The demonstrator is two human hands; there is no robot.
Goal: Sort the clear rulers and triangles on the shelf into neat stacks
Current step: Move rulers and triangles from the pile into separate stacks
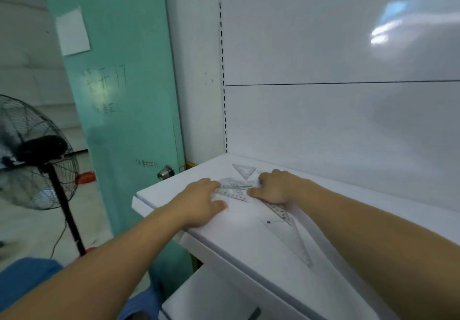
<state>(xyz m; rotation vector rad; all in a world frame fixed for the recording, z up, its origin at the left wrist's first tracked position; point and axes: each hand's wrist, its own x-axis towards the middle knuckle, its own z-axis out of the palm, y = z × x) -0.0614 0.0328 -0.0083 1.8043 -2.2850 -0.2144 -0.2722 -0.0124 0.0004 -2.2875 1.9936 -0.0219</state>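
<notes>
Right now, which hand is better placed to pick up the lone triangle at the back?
Probably the right: the right hand sits just beside the lone triangle, while the left hand lies farther from it.

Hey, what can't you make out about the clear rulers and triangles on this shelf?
Head view, pile: pieces overlap and blur, count unclear.
Head view, long triangle: far end hidden under right hand.
Head view, left hand: covers whatever lies beneath.
Head view, scale markings: too small.
</notes>
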